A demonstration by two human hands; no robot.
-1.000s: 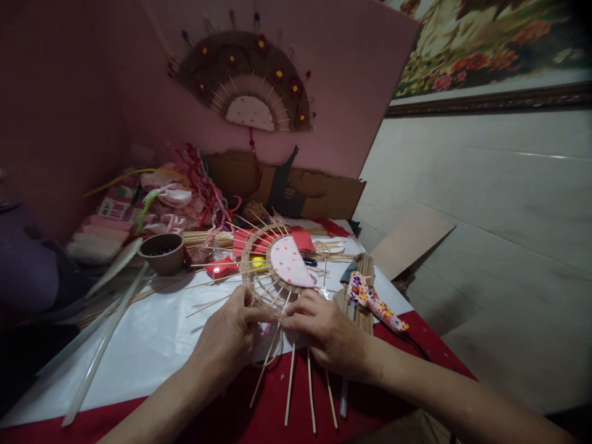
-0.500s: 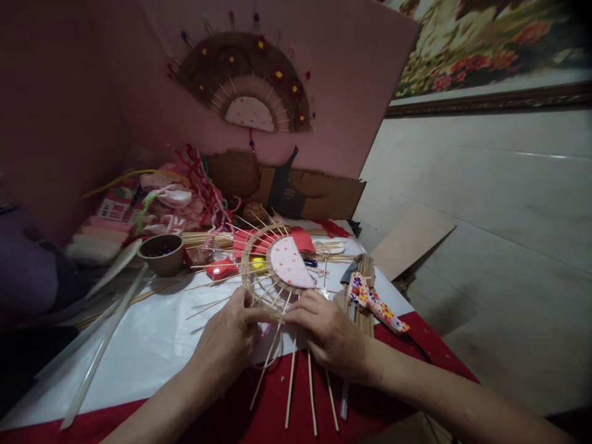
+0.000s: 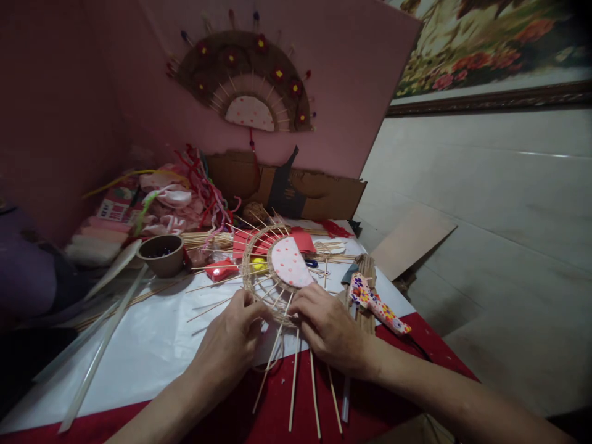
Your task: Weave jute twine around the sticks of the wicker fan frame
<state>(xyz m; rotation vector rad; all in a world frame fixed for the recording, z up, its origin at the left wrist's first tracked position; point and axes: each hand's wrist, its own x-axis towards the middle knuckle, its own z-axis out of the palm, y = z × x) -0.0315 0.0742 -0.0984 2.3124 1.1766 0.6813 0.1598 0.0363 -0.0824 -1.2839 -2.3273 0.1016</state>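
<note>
A half-made fan (image 3: 290, 262) of thin wooden sticks lies before me, with a pink-dotted white half-disc at its centre. Rows of twine (image 3: 248, 262) are woven in an arc across the sticks. My left hand (image 3: 229, 336) pinches the lower end of that twine band from the left, thumb and forefinger closed. On the right, my right hand (image 3: 333, 330) has its fingers bent around the sticks and twine beside the half-disc; its fingertips are partly hidden. Below both hands hangs a loose loop of twine (image 3: 272, 364), near stick ends that point towards me.
A brown pot (image 3: 161, 256) of dark beads stands left. A glue gun (image 3: 377, 302) in flowered cloth lies right, on corrugated cardboard. Pipe cleaners (image 3: 203, 191) and fabric are heaped behind. A finished fan (image 3: 250, 114) hangs on the pink board. Clear glue sticks (image 3: 104, 351) lie at left.
My hands have shifted slightly apart: the left fingers have lifted and curled a little, and the right fingers have moved up towards the half-disc. The fan has barely moved.
</note>
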